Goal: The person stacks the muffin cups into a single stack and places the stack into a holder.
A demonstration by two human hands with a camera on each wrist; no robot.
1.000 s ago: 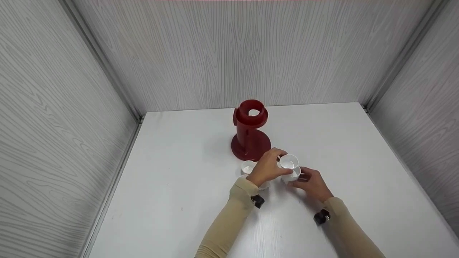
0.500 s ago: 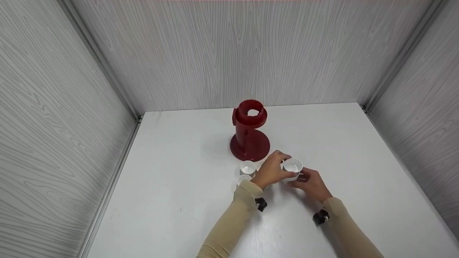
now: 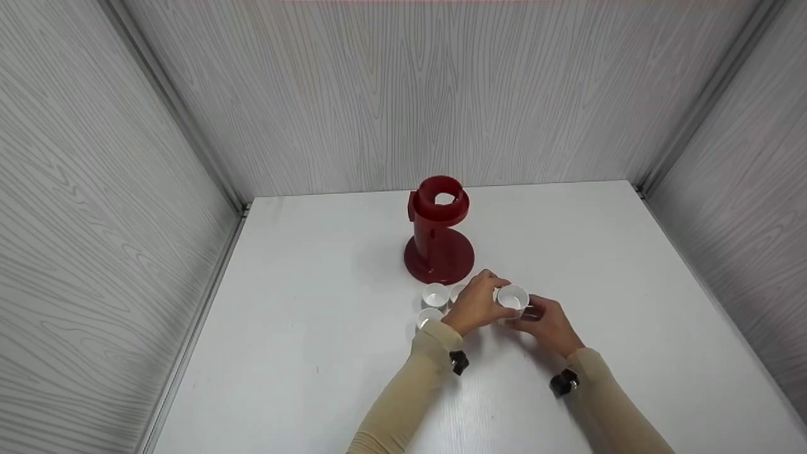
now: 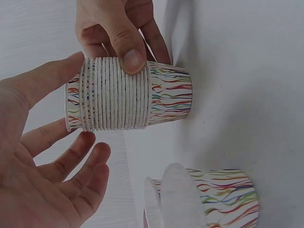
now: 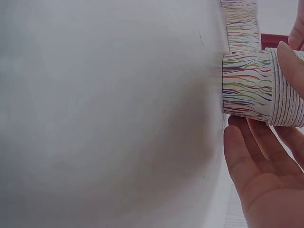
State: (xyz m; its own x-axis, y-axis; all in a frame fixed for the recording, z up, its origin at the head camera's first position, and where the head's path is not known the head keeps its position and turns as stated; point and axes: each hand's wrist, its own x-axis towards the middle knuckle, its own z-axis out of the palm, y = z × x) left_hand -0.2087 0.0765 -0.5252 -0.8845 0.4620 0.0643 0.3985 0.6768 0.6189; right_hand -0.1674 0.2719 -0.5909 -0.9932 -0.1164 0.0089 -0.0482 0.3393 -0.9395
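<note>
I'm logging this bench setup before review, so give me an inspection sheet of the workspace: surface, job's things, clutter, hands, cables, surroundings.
Surface: white table, bare around the work.
Job's things: stack of nested paper cups with coloured streaks, standing on the table; loose cups stand left of it; red holder with a round base stands behind.
Clutter: nothing seen.
Hands: right hand grips the stack, thumb across the rims; left hand is spread at the stack's mouth, fingers straight, one fingertip touching the top rim.
Cables: nothing seen; small black wrist cameras on beige sleeves.
Surroundings: grey wood-grain panels enclose three sides.
</note>
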